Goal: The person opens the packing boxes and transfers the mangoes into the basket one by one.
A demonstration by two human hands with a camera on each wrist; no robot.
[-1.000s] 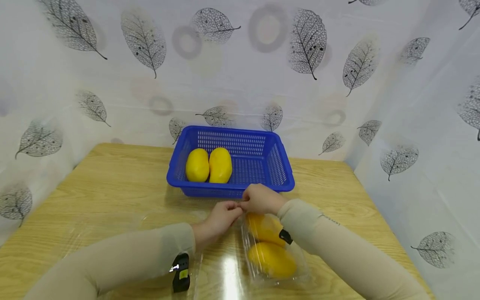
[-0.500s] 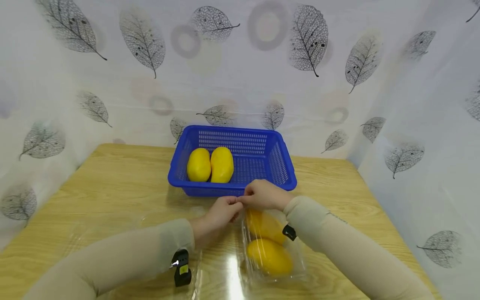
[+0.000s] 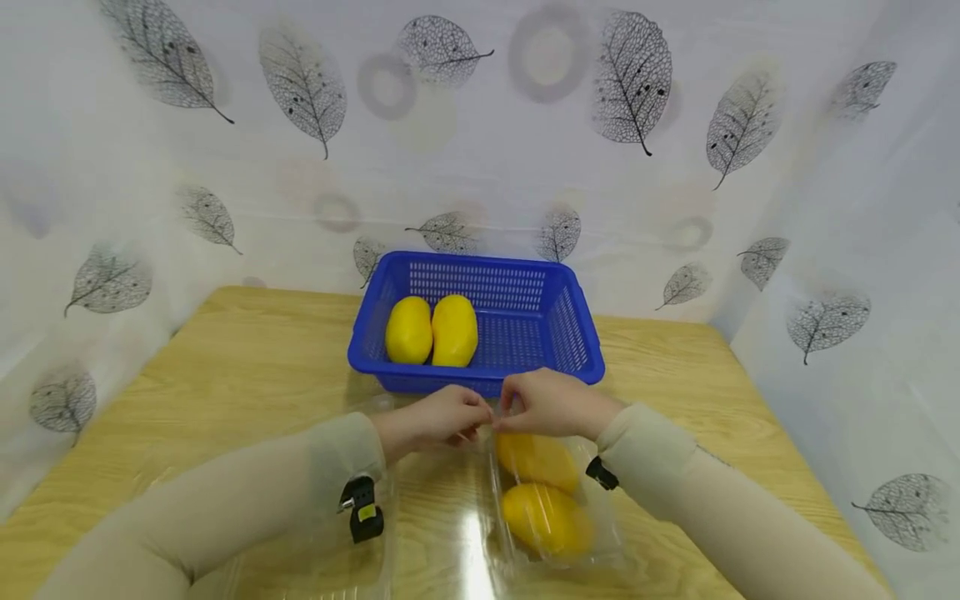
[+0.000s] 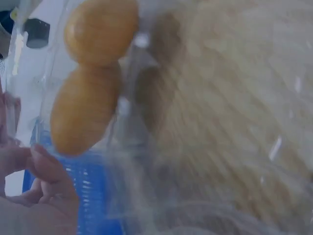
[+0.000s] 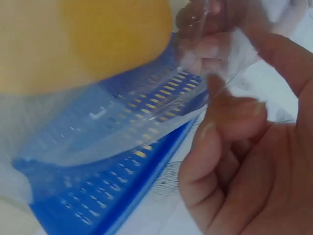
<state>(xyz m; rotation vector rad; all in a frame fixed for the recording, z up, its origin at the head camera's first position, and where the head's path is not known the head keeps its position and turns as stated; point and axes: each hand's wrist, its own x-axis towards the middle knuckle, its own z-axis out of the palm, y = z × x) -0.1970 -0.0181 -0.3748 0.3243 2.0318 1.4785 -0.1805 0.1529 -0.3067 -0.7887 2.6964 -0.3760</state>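
Observation:
Two yellow mangoes lie in a clear plastic box in front of the blue basket. My right hand pinches the box's thin plastic at its far left corner, thumb against index finger; the right wrist view shows the film running up from that pinch. My left hand comes in from the left with curled fingers, its fingertips at the same corner, close to the right hand's. In the left wrist view, the left thumb and fingers sit at the plastic below the mangoes, partly blurred.
A blue perforated basket stands behind the hands, with two more mangoes in its left part. More clear plastic lies on the wooden table under the left forearm. Leaf-patterned sheeting encloses the table's back and sides.
The left hand has turned more palm-down, and its knuckles have shifted left and up. The right hand has moved slightly right, remaining at the corner. The view has shifted a little.

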